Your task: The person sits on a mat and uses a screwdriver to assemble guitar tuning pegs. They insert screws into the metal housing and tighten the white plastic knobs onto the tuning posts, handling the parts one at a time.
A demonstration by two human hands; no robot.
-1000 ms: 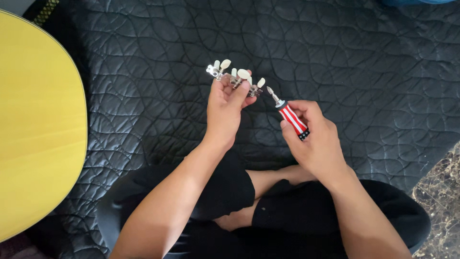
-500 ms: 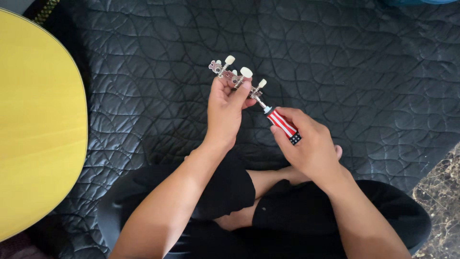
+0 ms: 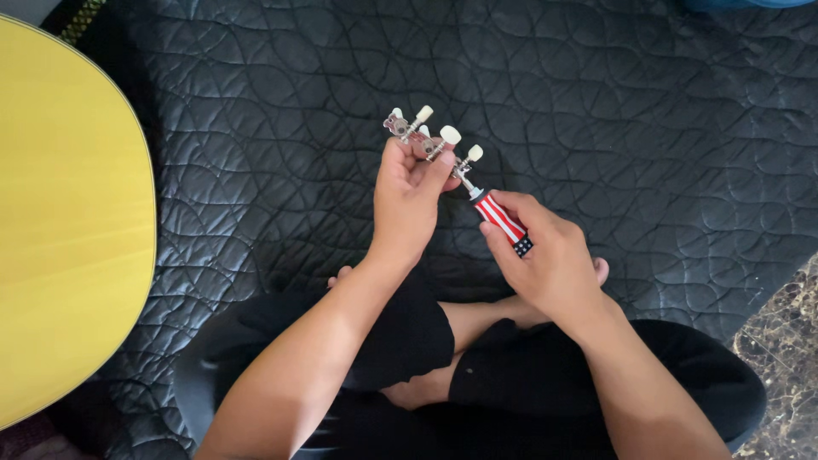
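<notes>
My left hand (image 3: 411, 198) grips a metal strip of guitar tuning pegs (image 3: 431, 138) with three cream knobs, held up above the dark quilted mat. My right hand (image 3: 545, 255) holds a small screwdriver (image 3: 501, 220) with a red and white striped handle. Its metal tip touches the lower end of the tuner strip, close to the lowest knob. Both hands are over my crossed legs in black shorts.
A yellow guitar body (image 3: 60, 230) fills the left side. The black quilted mat (image 3: 665, 128) covers the floor ahead. A patch of dark marble floor (image 3: 784, 358) shows at the lower right. Something blue (image 3: 750, 3) peeks in at the top right edge.
The screwdriver has moved left and up until its tip meets the tuner strip. My left hand has turned the strip slightly, so the knobs point more to the right.
</notes>
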